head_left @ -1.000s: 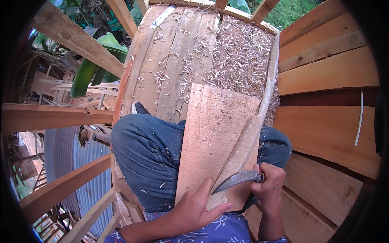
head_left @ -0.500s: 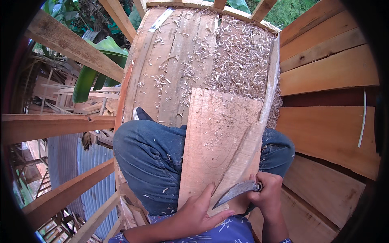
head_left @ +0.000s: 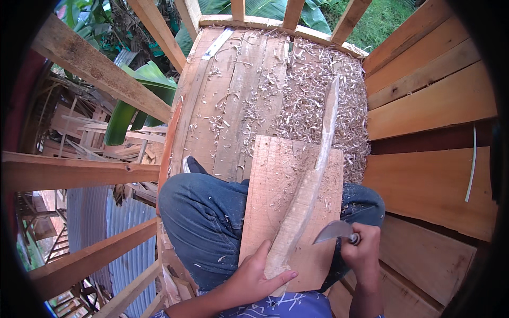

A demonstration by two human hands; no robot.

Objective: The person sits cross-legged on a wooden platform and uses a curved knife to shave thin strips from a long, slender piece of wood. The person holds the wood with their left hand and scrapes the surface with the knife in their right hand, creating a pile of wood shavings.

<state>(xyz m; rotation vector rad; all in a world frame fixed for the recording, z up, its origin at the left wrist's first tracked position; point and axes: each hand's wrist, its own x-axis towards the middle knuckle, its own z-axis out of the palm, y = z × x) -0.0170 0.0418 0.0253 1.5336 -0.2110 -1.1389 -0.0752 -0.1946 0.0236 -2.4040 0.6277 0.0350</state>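
A wide wooden board point(head_left: 275, 196) lies across my lap, over my blue-jeaned legs point(head_left: 201, 222). On top of it lies a long, narrow, curved strip of pale wood point(head_left: 313, 175), reaching from my left hand up past the board's far edge. My left hand point(head_left: 254, 275) grips the near end of that strip, thumb on the board. My right hand point(head_left: 363, 249) holds a knife with a curved grey blade point(head_left: 333, 232); the blade points left toward the strip, just off its right edge.
A plank floor point(head_left: 233, 100) ahead is covered with a thick heap of wood shavings point(head_left: 323, 90). A plank wall point(head_left: 429, 106) rises on the right. Open timber framing point(head_left: 79, 175) on the left looks down on corrugated sheet point(head_left: 101, 228) and banana leaves.
The strip of wood has separated from the board's right edge and swung left onto the board's middle. The knife has come away from the wood, a little to the right.
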